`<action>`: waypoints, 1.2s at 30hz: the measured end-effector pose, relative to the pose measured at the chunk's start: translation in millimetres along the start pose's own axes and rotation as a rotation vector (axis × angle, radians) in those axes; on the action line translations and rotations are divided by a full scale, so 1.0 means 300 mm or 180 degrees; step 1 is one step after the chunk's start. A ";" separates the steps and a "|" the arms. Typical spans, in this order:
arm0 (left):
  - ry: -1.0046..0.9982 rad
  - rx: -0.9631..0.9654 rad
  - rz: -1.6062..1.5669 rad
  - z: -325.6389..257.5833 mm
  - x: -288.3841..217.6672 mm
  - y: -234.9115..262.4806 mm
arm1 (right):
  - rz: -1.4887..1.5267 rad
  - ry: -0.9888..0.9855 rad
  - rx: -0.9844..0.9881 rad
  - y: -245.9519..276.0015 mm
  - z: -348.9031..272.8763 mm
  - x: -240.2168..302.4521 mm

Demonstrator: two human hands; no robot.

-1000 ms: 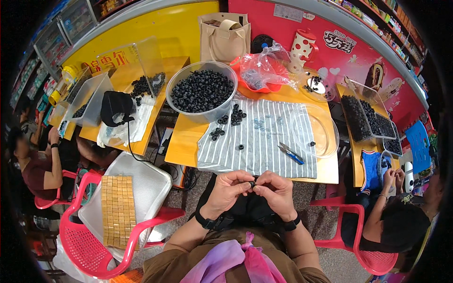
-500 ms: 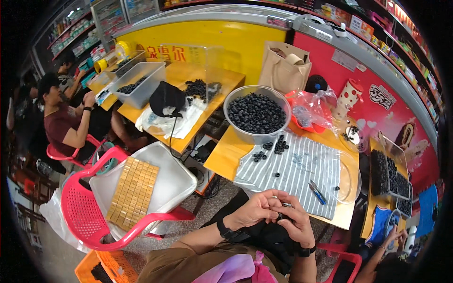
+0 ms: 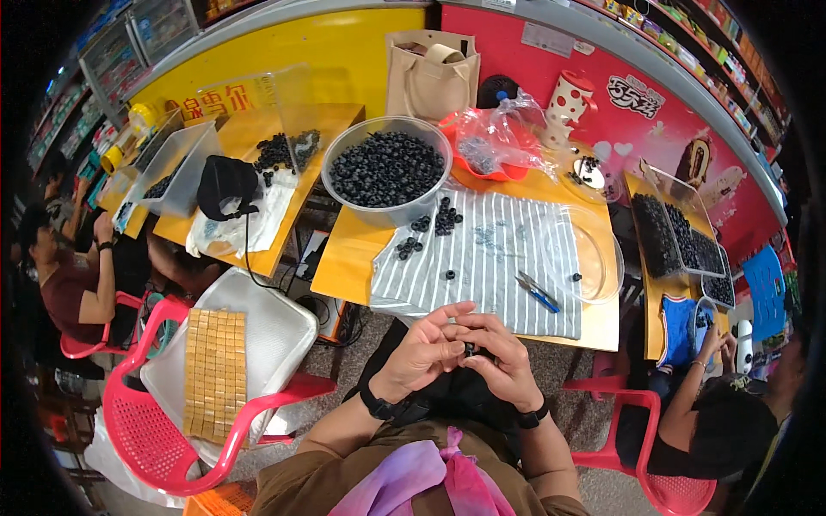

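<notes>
My left hand (image 3: 420,354) and my right hand (image 3: 502,361) meet in front of my body, just off the table's near edge. Their fingertips pinch a small black part (image 3: 470,348), mostly covered by the fingers. Beyond them a grey-and-white striped cloth (image 3: 508,279) covers the tabletop. Blue-handled snips (image 3: 540,294) lie on it, to the right of my hands. A small heap of black ring-shaped parts (image 3: 447,217) sits at the cloth's far left, with one single black part (image 3: 449,275) nearer. Behind stands a round clear tub (image 3: 337,199) full of such parts.
An orange-red bowl (image 3: 469,170) with plastic bags and a beige tote (image 3: 430,77) stand at the back. A clear lid (image 3: 607,284) lies at right. Pink chairs (image 3: 138,413) flank me. Co-workers sit left and right, the right one (image 3: 714,344) handling a clear container.
The view has swung to the right, so the table and tub sit further left in the picture. My hands stay together, and the black part between the fingertips shows more plainly.
</notes>
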State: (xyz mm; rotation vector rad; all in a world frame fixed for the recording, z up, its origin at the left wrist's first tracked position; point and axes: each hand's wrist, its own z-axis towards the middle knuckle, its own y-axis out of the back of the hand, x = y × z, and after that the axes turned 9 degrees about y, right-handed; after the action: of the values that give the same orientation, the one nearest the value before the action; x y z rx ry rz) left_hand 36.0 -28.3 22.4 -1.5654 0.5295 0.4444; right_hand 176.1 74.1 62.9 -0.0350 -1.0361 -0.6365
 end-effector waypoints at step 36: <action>0.0348 -0.0095 -0.0067 -0.003 0.019 0.009 | -0.0263 0.0552 0.0102 0.027 -0.036 -0.018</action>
State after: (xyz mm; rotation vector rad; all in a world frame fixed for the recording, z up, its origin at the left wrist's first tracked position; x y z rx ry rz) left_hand 39.0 -29.5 16.8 -1.6293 0.5918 0.3534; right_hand 186.9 79.8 55.1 0.0901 -0.8833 -0.6854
